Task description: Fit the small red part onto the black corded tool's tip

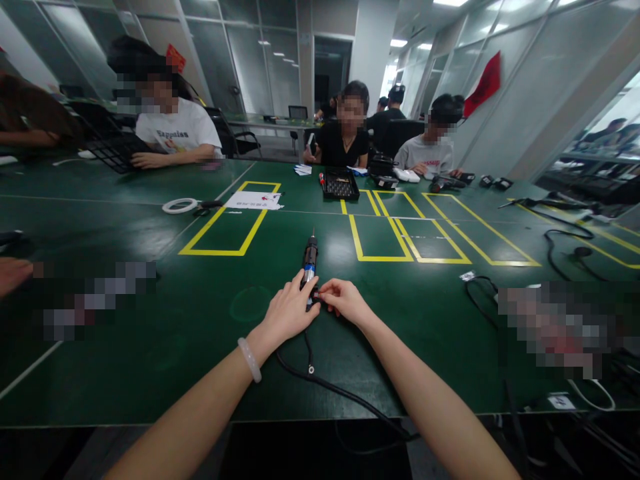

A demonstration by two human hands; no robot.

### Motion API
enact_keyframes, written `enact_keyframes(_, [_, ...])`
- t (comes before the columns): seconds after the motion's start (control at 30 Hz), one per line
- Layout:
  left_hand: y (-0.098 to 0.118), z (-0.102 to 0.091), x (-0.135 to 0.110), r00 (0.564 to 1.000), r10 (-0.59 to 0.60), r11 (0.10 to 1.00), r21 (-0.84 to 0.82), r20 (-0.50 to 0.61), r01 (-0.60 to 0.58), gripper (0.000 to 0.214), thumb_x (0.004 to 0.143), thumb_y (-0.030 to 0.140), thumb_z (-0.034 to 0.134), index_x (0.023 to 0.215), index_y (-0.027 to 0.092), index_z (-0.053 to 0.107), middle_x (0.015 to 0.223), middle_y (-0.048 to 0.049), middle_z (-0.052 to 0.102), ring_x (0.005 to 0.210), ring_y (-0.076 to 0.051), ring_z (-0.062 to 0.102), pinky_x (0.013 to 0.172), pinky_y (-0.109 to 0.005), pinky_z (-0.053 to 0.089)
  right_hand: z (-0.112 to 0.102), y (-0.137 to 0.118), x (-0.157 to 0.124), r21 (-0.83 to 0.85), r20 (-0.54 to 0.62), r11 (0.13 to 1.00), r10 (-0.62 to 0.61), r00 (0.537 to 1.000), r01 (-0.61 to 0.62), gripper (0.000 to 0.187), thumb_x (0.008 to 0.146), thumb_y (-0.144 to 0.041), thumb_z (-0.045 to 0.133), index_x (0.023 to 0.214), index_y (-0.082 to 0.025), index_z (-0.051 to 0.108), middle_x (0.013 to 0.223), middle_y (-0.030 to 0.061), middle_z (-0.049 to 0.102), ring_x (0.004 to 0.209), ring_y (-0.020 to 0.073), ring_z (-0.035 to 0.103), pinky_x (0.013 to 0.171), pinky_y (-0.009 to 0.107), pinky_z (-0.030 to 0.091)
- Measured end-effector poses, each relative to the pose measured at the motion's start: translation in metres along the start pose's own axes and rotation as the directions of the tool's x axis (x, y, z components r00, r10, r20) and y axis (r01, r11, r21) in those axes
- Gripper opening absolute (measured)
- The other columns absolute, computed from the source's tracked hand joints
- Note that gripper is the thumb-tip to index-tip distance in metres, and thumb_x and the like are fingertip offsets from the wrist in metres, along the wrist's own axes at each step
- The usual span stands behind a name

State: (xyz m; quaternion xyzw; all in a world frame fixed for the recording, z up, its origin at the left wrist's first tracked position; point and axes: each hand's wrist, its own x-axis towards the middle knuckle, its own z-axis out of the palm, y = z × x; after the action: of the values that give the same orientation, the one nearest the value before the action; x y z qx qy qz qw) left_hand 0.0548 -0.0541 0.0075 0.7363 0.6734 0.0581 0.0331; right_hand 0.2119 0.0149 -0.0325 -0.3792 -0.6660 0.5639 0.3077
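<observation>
A corded electric screwdriver (311, 255) lies on the green table, its thin bit pointing away from me. My left hand (290, 308) rests over its silver and black rear body, thumb and fingers closed around it. A pale bracelet (249, 360) circles my left wrist. At the right side of the tool's rear end, my right hand (345, 300) is closed in a pinch. Whatever sits between those fingertips is too small to name. From the back of the screwdriver a black cable (345, 392) runs toward me and off the table's front edge to the right.
Yellow tape rectangles (213, 253) mark the green table (200, 373). Farther back are a black tray (341, 195), a white sheet (253, 200) and a white cable coil (180, 206). Black cables (553, 250) lie at the right. Several people sit across the table; another person's hand (15, 275) shows at left.
</observation>
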Motion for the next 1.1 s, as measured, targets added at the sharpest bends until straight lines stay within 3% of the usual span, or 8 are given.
enact_keyframes(0.33, [-0.002,0.003,0.000,0.999,0.022,1.000,0.008,-0.039,-0.022,0.059,0.089,0.044,0.045,0.145,0.028,0.036,0.153,-0.0117,0.028,0.118,-0.030,0.052,0.095,-0.042,0.044,0.002,-0.003,-0.002,-0.124,-0.062,0.991,-0.062,0.996,0.054,0.012,0.075,-0.025,0.062,0.084,-0.017,0.058,0.069,-0.0027,0.059,0.047,0.0075,0.052,0.032,0.014,0.037])
enact_keyframes(0.57, [0.000,0.004,0.001,0.998,0.026,1.000,0.002,-0.058,-0.026,0.058,0.088,0.042,0.047,0.143,0.025,0.039,0.154,-0.0113,0.026,0.116,-0.028,0.052,0.095,-0.041,0.044,0.004,-0.005,-0.004,-0.165,-0.060,0.985,-0.051,0.997,0.041,0.009,0.078,-0.025,0.061,0.081,-0.016,0.061,0.059,-0.0034,0.057,0.046,0.0084,0.051,0.038,0.016,0.038])
enact_keyframes(0.9, [0.002,0.001,0.002,0.998,0.003,1.000,-0.024,-0.062,-0.005,0.053,0.089,0.044,0.046,0.140,0.028,0.042,0.154,-0.0093,0.026,0.118,-0.029,0.050,0.095,-0.042,0.044,0.004,-0.007,-0.007,-0.269,-0.080,0.954,-0.159,0.984,0.132,0.007,0.080,-0.020,0.060,0.085,-0.017,0.064,0.073,0.0001,0.061,0.055,0.0086,0.052,0.044,0.017,0.042])
enact_keyframes(1.1, [0.000,0.000,0.002,0.998,0.016,1.000,-0.021,-0.055,-0.017,0.056,0.088,0.045,0.048,0.141,0.027,0.041,0.154,-0.0099,0.027,0.116,-0.029,0.052,0.094,-0.042,0.044,0.002,-0.009,-0.011,-0.284,0.005,0.934,-0.225,0.974,0.217,0.016,0.082,-0.019,0.058,0.096,-0.019,0.066,0.087,0.0031,0.059,0.067,0.0120,0.056,0.041,0.016,0.043])
